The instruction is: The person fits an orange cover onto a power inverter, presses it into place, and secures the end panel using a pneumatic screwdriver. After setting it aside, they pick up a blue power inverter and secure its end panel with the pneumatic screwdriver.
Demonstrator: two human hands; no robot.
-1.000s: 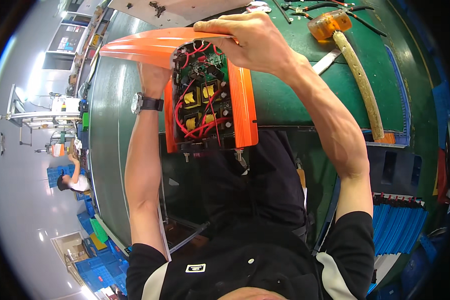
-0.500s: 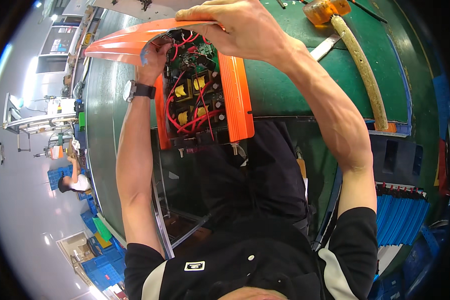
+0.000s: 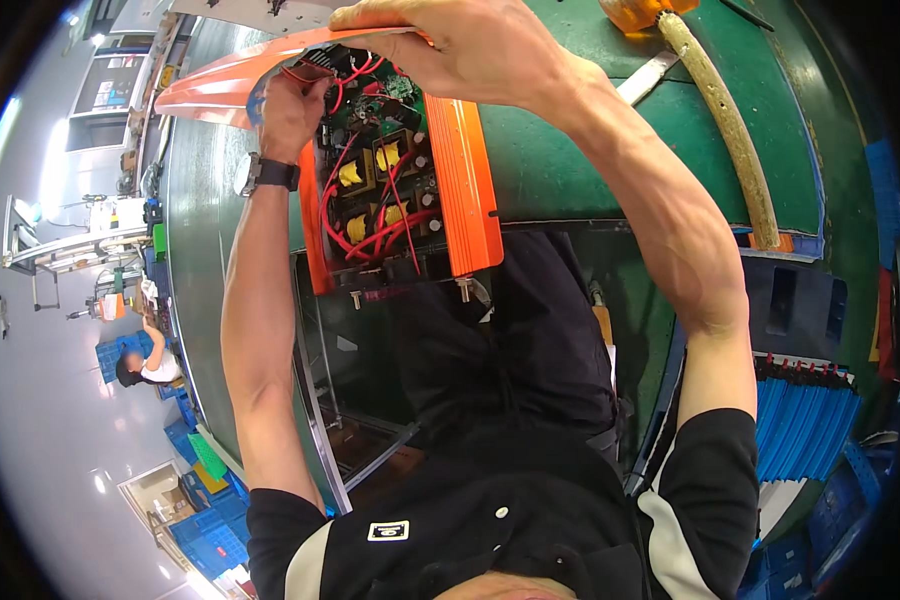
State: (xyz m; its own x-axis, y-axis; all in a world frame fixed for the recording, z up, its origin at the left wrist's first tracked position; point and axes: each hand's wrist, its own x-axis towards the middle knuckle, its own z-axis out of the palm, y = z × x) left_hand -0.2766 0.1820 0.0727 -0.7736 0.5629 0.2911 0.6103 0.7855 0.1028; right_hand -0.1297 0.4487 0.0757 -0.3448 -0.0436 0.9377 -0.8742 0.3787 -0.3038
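While the orange case (image 3: 470, 180) with its bared circuit board (image 3: 385, 190) juts over the near edge of the green table (image 3: 590, 160), the left hand (image 3: 290, 110) is curled among the red wires (image 3: 340, 215) and the right hand (image 3: 450, 50) clasps the case's far end.

A yellowish hose (image 3: 730, 130) lies along the right edge of the green table (image 3: 590, 160), a metal blade (image 3: 648, 78) rests beside it, and blue crates (image 3: 200, 440) stand on the floor at left.
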